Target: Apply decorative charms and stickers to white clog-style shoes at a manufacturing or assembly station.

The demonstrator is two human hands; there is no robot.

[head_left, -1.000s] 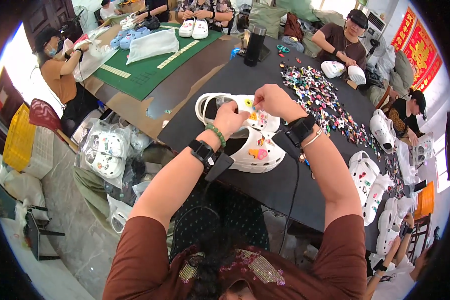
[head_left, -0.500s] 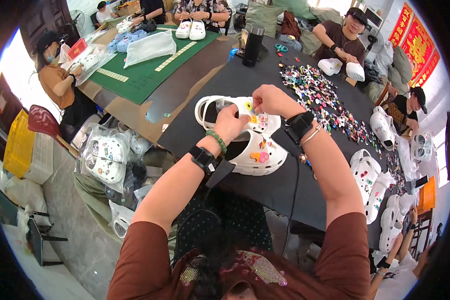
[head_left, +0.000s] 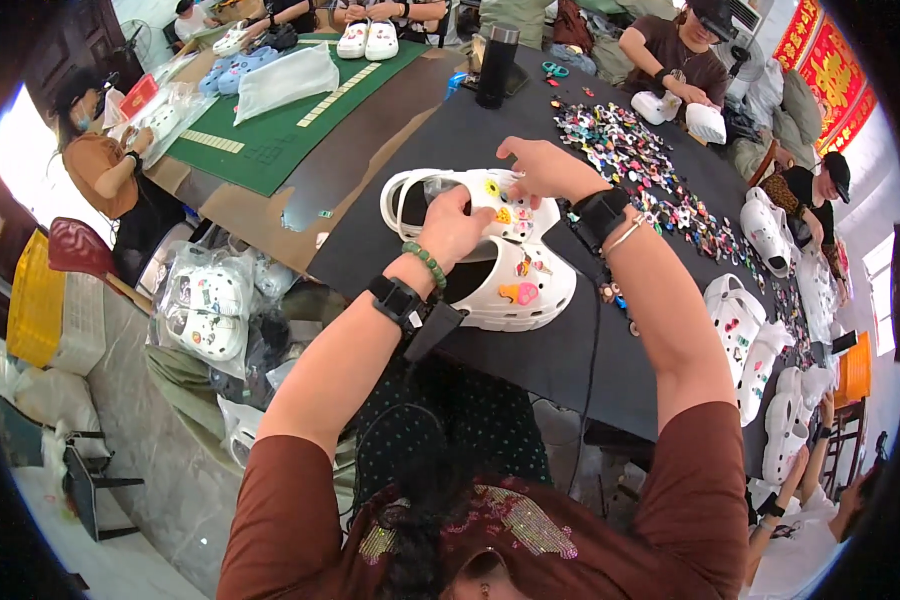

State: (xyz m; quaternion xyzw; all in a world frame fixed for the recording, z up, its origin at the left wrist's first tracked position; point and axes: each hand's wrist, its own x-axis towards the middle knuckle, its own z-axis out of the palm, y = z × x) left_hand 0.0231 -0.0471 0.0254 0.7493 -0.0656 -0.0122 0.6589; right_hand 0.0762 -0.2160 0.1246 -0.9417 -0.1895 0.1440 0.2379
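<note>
Two white clogs lie side by side before me on the dark table. The far clog (head_left: 545,218) carries several small charms, among them a yellow flower charm (head_left: 491,188). My left hand (head_left: 452,228) grips this clog at its foot opening, with some fingers hidden inside. Over its toe end hovers my right hand (head_left: 553,172), fingers apart and the index finger raised; I make out nothing between them. Nearer to me, the second clog (head_left: 535,312) bears a pink-and-orange charm (head_left: 517,292) and other small ones. Its heel end is partly behind my left wrist.
Loose colourful charms (head_left: 620,150) are heaped beyond my right hand. A black bottle (head_left: 497,66) stands at the far edge. More white clogs (head_left: 735,325) line the right side, bagged clogs (head_left: 210,310) sit at left. Co-workers surround the tables; a cable (head_left: 592,370) crosses mine.
My right hand's fingers have come up off the charms on the far clog and spread apart. My left hand keeps its hold. The whole view has shifted slightly.
</note>
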